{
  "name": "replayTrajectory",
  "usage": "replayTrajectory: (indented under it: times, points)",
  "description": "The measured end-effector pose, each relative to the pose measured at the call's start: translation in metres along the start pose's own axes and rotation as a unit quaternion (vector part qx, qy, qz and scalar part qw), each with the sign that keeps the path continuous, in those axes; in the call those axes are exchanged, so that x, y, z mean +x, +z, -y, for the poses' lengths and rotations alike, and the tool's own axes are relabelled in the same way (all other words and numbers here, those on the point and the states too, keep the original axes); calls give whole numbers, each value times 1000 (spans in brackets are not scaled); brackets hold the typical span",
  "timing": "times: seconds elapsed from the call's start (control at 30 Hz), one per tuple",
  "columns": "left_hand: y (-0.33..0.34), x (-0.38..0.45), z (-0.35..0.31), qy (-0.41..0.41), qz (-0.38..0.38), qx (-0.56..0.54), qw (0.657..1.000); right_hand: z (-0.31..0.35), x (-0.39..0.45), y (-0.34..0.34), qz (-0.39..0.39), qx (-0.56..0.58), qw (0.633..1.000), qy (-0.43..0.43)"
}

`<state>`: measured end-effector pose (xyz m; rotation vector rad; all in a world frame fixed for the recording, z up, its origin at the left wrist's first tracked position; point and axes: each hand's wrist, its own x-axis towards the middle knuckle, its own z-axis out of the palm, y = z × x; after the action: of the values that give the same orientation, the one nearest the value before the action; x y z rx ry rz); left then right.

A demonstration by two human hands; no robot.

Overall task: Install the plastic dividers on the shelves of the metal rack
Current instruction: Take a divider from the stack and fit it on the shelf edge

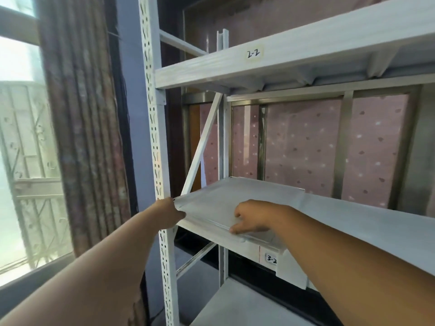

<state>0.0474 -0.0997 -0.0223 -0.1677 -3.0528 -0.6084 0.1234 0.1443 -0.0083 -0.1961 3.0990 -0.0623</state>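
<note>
A clear plastic divider (226, 198) lies flat on the left end of the white rack's middle shelf (367, 222), which carries the label 3-2. Its front edge overhangs the shelf lip. My left hand (170, 211) pinches the divider's near left corner beside the perforated front post (156, 147). Over at the front edge, my right hand (253, 217) rests with fingers spread flat on top and fingertips curled at the lip. The upper shelf (306, 50), labelled 2-2, is above.
A diagonal brace (203, 144) and the rear post (223, 137) stand just behind the divider's left end. A lower shelf (244, 304) shows below. A brown curtain (82, 128) and a window hang to the left of the rack. Pink patterned panels back the rack.
</note>
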Motion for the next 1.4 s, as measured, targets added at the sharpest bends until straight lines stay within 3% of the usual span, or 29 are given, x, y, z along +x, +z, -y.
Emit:
replayTrajectory:
  times: [0.17, 0.3, 0.37, 0.5, 0.6, 0.73, 0.83, 1.0, 1.4]
  points:
    - [4, -17, -2, -50, 37, -67, 996, 14, -19, -5, -14, -27, 999, -37]
    - [-3, -22, -11, -89, -1, -144, 986, 23, -26, -9, -49, -58, 996, -54]
    - [-7, -22, -20, -103, 30, -212, 971, 26, -27, -12, -64, -63, 995, -52]
    - [-9, -21, -56, -68, 51, -385, 919, 19, -36, -26, -108, -21, 994, -25]
    - [-8, -24, -91, 15, 37, -518, 855, -1, -45, -37, -152, 19, 988, 0]
    - [-3, -34, -146, 123, 102, -619, 769, -38, -69, -50, -216, 45, 975, 5]
    - [4, -46, -193, 209, 108, -617, 751, -62, -96, -58, -247, 45, 967, 34]
    - [16, -69, -278, 272, 149, -620, 721, -106, -150, -60, -296, 82, 947, 98]
    - [43, -210, -444, 433, 131, -485, 748, -202, -319, -52, -371, 314, 834, 261]
